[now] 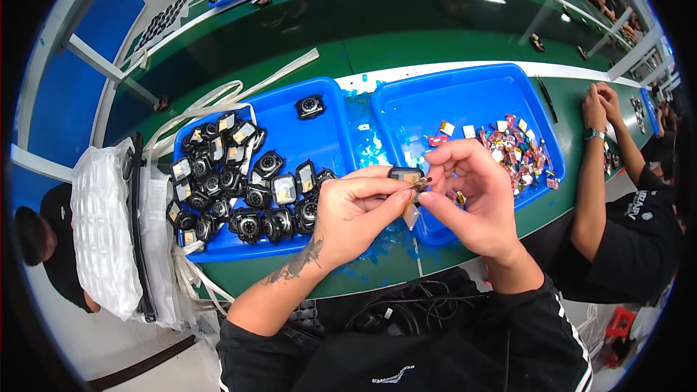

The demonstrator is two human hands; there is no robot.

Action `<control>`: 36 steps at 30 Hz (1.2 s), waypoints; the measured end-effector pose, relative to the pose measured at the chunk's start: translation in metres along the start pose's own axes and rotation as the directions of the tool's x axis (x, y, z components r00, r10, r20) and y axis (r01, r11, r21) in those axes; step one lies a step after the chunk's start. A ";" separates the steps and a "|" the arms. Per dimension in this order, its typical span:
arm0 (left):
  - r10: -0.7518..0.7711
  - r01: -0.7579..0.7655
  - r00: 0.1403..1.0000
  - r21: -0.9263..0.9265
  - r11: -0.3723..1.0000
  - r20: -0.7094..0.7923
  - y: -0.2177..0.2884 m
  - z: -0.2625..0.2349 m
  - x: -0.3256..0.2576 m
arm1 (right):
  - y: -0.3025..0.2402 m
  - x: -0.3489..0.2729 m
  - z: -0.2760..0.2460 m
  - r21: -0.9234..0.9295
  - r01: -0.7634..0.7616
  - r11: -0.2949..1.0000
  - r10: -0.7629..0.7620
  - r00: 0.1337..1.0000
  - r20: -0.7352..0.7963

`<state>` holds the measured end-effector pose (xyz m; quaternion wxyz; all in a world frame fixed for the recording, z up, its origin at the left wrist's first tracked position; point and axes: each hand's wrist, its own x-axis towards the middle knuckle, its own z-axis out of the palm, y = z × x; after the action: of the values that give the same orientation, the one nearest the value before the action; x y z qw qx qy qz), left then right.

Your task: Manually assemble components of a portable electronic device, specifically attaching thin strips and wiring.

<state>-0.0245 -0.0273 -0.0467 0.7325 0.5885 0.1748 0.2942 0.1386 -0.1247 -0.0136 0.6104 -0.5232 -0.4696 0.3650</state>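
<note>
Both hands pinched one small black module over the bench edge.
Left hand [354, 212] gripped the black module [405, 174] from the side; right hand [470, 194] closed fingertips on a tiny piece at its end, held between the two blue trays. Left tray [330, 131] held many black modules [239, 192]; right tray [472, 91] held colourful scraps [517, 151]. A co-worker's forearm [589, 174] rested on the green bench [348, 47] to the right.

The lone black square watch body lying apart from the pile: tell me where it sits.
In the head view, the lone black square watch body lies near the far edge of the left blue plastic tray, beyond the heap of black watch bodies.
</note>
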 end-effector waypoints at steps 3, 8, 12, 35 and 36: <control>0.053 -0.052 0.998 0.034 0.998 -0.043 0.002 0.008 -0.001 | 0.004 -0.001 0.000 -0.225 0.076 0.971 -0.081 0.997 -0.013; 0.109 -0.110 0.989 0.003 0.994 -0.104 -0.002 0.012 -0.003 | 0.014 0.000 0.011 -0.035 -0.011 0.999 0.005 0.988 -0.156; 0.086 -0.095 0.989 -0.074 0.993 -0.121 -0.008 0.015 -0.005 | 0.024 -0.004 0.018 -0.018 0.019 1.000 -0.023 0.972 -0.232; 0.150 -0.152 0.975 0.001 0.988 -0.161 -0.011 0.017 -0.007 | 0.013 0.004 0.001 -0.100 -0.157 0.983 0.151 0.987 -0.059; 0.126 -0.134 0.978 -0.037 0.990 -0.166 -0.011 0.018 -0.007 | 0.016 0.004 0.004 -0.097 -0.141 0.985 0.133 0.988 -0.084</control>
<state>-0.0164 -0.0472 -0.0537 0.7090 0.5546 0.1883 0.3927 0.1363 -0.1170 -0.0286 0.5739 -0.5985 -0.4267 0.3610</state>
